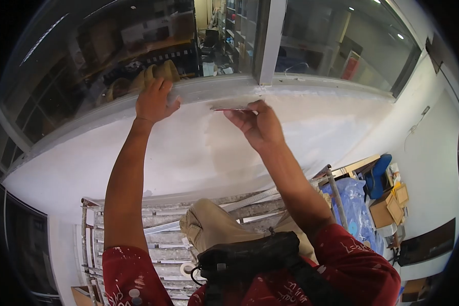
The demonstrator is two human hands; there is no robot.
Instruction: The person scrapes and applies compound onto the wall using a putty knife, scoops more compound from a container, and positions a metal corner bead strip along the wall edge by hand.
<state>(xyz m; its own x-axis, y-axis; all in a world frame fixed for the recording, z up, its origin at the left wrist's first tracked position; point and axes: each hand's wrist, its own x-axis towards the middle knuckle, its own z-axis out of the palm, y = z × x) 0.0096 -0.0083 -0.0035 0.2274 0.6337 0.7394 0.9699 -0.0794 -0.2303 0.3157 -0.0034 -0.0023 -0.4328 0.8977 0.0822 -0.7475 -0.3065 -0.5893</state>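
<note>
My left hand (157, 102) rests at the lower window frame (204, 87), fingers spread toward the glass, with nothing in it. To its right, my right hand (260, 125) pinches a thin, flat, reddish-edged piece (232, 109) by its right end. That piece lies level against the upper part of the pale wall (188, 148), just below the frame. Around and below my right hand the wall shows a darker, damp-looking patch (232, 148). Whether the piece is a blade or a sanding pad cannot be made out.
Below me is a slatted scaffold platform (163, 255) with metal rails (336, 196), and a white tape roll (188, 269) lies on it. At the right are blue plastic sheeting (354, 204), a blue chair (377, 176) and cardboard boxes (386, 209). Shelves stand behind the glass.
</note>
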